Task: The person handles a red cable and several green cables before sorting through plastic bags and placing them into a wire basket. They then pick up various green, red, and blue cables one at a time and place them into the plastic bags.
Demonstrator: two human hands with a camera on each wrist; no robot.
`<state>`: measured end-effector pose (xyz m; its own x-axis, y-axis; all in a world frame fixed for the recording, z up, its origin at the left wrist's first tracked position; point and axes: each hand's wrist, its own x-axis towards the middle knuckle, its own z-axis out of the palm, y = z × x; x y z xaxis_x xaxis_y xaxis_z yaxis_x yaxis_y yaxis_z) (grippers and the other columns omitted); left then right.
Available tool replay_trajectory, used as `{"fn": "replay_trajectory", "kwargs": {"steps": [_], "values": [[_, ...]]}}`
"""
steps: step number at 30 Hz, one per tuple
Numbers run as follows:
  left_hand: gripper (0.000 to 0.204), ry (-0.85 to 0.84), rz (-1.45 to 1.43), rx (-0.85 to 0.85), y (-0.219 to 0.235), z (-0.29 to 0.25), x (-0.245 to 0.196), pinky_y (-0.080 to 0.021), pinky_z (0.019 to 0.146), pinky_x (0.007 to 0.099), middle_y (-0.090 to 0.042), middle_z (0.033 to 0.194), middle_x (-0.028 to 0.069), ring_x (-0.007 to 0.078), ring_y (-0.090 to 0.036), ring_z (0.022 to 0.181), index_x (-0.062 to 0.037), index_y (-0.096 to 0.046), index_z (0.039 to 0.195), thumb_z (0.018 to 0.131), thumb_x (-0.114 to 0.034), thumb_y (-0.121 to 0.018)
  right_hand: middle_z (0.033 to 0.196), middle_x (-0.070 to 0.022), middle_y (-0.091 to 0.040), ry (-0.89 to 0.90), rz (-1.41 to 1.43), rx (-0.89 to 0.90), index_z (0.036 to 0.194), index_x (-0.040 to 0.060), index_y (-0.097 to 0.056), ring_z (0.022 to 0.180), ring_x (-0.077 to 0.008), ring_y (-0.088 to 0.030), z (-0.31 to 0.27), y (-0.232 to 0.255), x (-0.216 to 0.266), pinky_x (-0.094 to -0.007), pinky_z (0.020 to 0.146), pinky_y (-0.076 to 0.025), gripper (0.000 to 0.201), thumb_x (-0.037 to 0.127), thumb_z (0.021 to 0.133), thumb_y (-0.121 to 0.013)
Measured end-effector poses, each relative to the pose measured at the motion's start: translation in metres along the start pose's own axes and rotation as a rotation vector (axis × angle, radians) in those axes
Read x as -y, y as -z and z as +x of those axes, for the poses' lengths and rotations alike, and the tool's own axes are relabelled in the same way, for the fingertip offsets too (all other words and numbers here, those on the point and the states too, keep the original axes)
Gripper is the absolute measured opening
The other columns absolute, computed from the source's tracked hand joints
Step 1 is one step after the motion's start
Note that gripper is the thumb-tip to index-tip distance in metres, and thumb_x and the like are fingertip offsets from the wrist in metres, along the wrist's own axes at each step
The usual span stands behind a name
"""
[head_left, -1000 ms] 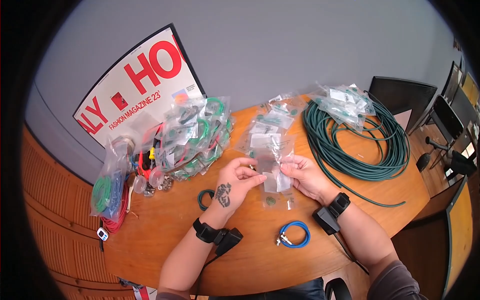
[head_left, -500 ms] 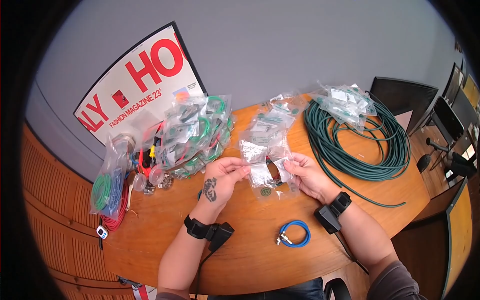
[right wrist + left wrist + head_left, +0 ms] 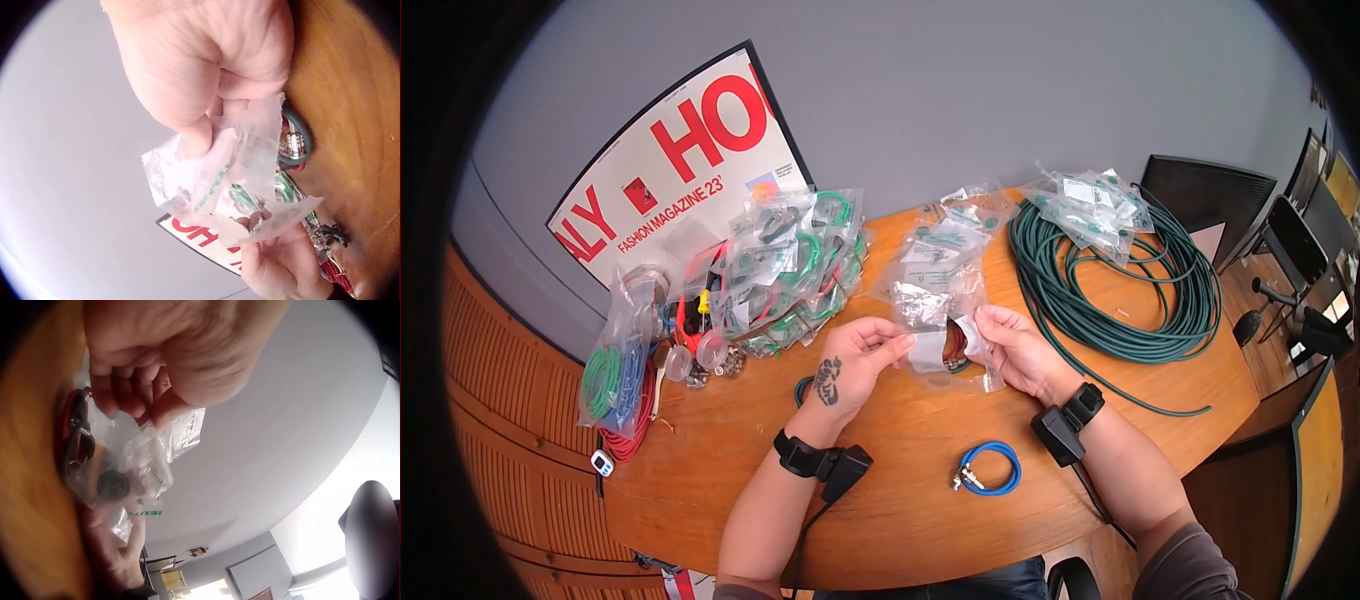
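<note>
Between my hands is a clear plastic bag (image 3: 922,304) with green print, whitish flaps showing at its near end. My left hand (image 3: 860,362) pinches one edge between thumb and fingers. On the opposite side, the right hand (image 3: 1022,352) grips another edge with its thumb on top. A reddish, dark cable (image 3: 953,346) shows in the gap between the flaps. In the right wrist view, a dark green cable with a silver metal connector (image 3: 295,145) lies beside the bag, close to the tabletop. The left wrist view shows the bag (image 3: 144,462) crumpled below the fingertips.
A looped blue cable (image 3: 1016,465) lies near the table's front. At the right is a large dark green cable coil (image 3: 1040,290) with plastic bags (image 3: 1090,200) on it. Several bagged cables (image 3: 790,270) are piled left, before a poster (image 3: 670,150).
The left hand has shifted left, away from the right hand, and both have spread the bag's near end. The reddish cable now shows between the flaps.
</note>
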<state>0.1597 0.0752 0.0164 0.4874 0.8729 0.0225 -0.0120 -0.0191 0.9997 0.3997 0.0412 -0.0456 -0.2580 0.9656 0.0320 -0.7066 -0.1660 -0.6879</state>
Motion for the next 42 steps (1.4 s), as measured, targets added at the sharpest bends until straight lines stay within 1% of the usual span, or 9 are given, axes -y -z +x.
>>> {"fn": "replay_trajectory", "kwargs": {"steps": [14, 26, 29, 32, 34, 36, 38, 40, 42], "values": [[0.029, 0.134, -0.386, 0.201, -0.009, -0.004, -0.007, -0.05, 0.083, 0.0288, -0.067, 0.107, 0.0076, 0.0135, -0.062, 0.096, 0.0014, -0.06, 0.116, 0.087, 0.001, -0.065, 0.106, 0.0006, -0.067, -0.07, -0.019, -0.084, 0.116, 0.0122, -0.063, 0.097, -0.0106, -0.062, -0.002, -0.007, 0.008, -0.0303, 0.085, -0.052, 0.022, 0.025, 0.097, -0.06], [0.012, 0.077, -0.177, 0.149, -0.013, -0.005, -0.01, -0.049, 0.07, 0.0258, -0.069, 0.091, 0.0051, 0.0114, -0.062, 0.079, -0.0001, -0.067, 0.093, 0.084, -0.005, -0.073, 0.113, -0.0084, -0.066, -0.044, 0.069, -0.001, 0.121, 0.0038, -0.06, 0.107, -0.0186, -0.063, -0.004, -0.013, 0.012, -0.0357, 0.094, -0.052, 0.027, 0.015, 0.097, -0.059], [0.01, -0.046, 0.094, -0.055, -0.004, 0.001, -0.027, -0.04, 0.048, 0.0219, -0.065, 0.077, 0.0026, 0.006, -0.053, 0.053, -0.0017, -0.066, 0.094, 0.087, -0.008, -0.071, 0.119, -0.011, -0.064, 0.002, 0.096, 0.07, 0.124, 0.0027, -0.058, 0.11, -0.0209, -0.062, -0.002, -0.013, 0.01, -0.0352, 0.096, -0.051, 0.03, 0.013, 0.096, -0.059], [0.01, -0.264, 0.362, -0.282, -0.003, 0.013, -0.051, -0.037, 0.044, 0.0203, -0.062, 0.071, 0.0009, 0.0047, -0.051, 0.049, -0.0006, -0.065, 0.094, 0.089, -0.008, -0.069, 0.125, -0.0129, -0.06, -0.009, 0.127, 0.015, 0.128, 0.0022, -0.054, 0.117, -0.0239, -0.059, 0.0, -0.007, 0.006, -0.0358, 0.098, -0.05, 0.034, 0.011, 0.096, -0.058], [0.008, -0.212, 0.357, -0.307, -0.016, 0.022, -0.067, -0.042, 0.048, 0.0208, -0.063, 0.078, 0.0017, 0.0066, -0.056, 0.054, 0.0013, -0.064, 0.094, 0.09, -0.006, -0.066, 0.129, -0.0148, -0.058, -0.002, 0.107, 0.013, 0.132, 0.0019, -0.05, 0.122, -0.0257, -0.056, 0.0, -0.008, 0.008, -0.0367, 0.1, -0.049, 0.037, 0.01, 0.096, -0.057], [0.007, -0.565, 0.394, -0.359, -0.031, 0.036, -0.067, -0.048, 0.052, 0.0226, -0.064, 0.089, 0.0044, 0.0098, -0.062, 0.058, 0.0009, -0.064, 0.097, 0.09, -0.003, -0.063, 0.13, -0.0168, -0.057, -0.024, 0.141, -0.03, 0.132, 0.0008, -0.049, 0.124, -0.0275, -0.055, 0.0, -0.01, 0.009, -0.0377, 0.103, -0.047, 0.037, 0.01, 0.097, -0.056], [0.011, -0.627, 0.541, -0.335, -0.048, 0.043, -0.069, -0.052, 0.059, 0.0257, -0.064, 0.097, 0.0075, 0.0165, -0.067, 0.069, -0.0003, -0.065, 0.098, 0.088, 0.001, -0.062, 0.13, -0.0175, -0.057, -0.024, 0.156, -0.023, 0.133, 0.0001, -0.048, 0.123, -0.0281, -0.055, -0.002, -0.012, 0.009, -0.0382, 0.104, -0.046, 0.037, 0.011, 0.097, -0.054], [0.015, -0.988, 0.845, -0.266, -0.061, 0.055, -0.059, -0.054, 0.064, 0.0292, -0.065, 0.097, 0.0099, 0.0222, -0.069, 0.079, -0.0017, -0.067, 0.096, 0.083, 0.005, -0.063, 0.129, -0.0181, -0.057, -0.019, 0.169, -0.02, 0.133, -0.0005, -0.047, 0.123, -0.0287, -0.055, -0.002, -0.012, 0.012, -0.0387, 0.105, -0.045, 0.037, 0.012, 0.098, -0.052], [0.015, -0.994, 0.871, -0.158, -0.071, 0.057, -0.045, -0.054, 0.068, 0.0308, -0.065, 0.099, 0.0099, 0.0237, -0.068, 0.083, -0.0015, -0.068, 0.094, 0.081, 0.005, -0.063, 0.132, -0.0191, -0.055, -0.071, 0.313, 0.027, 0.132, -0.0014, -0.046, 0.123, -0.0296, -0.055, -0.002, -0.011, 0.015, -0.0404, 0.106, -0.044, 0.038, 0.019, 0.1, -0.046]]}}
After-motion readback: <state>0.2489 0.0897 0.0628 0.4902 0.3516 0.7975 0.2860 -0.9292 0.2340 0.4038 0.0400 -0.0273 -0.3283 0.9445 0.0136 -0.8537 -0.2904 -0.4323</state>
